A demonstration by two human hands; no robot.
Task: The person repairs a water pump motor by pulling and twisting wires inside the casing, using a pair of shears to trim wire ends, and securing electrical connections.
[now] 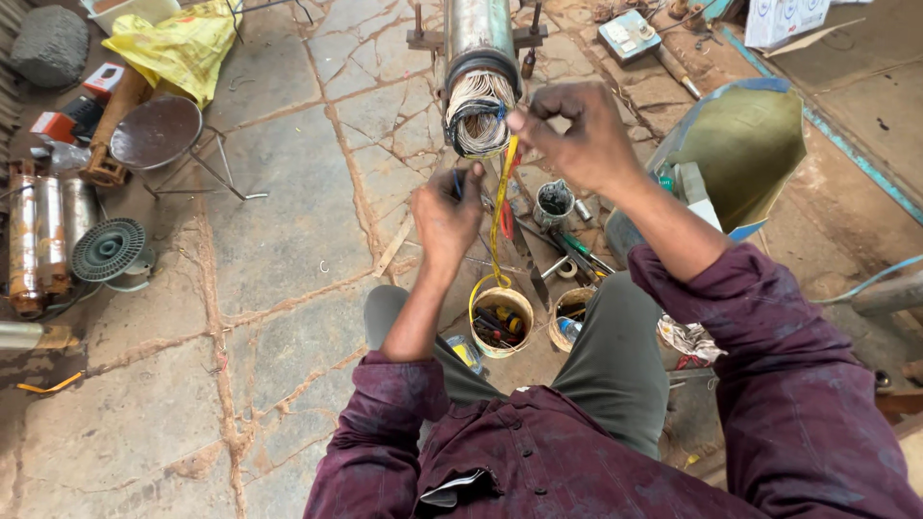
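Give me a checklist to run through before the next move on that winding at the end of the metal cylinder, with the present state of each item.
1. Right hand pinching the yellow tape at the coil: ok.
2. Left hand on the lower tape, holding a small blue-tipped item: ok; what it is, cannot tell.
3. Tape hangs free of the legs: ok.
4. Wire winding bundled at the cylinder mouth: ok.
5. Cylinder secured on its cross support: cannot tell.
6. Tool bucket near the knees: ok.
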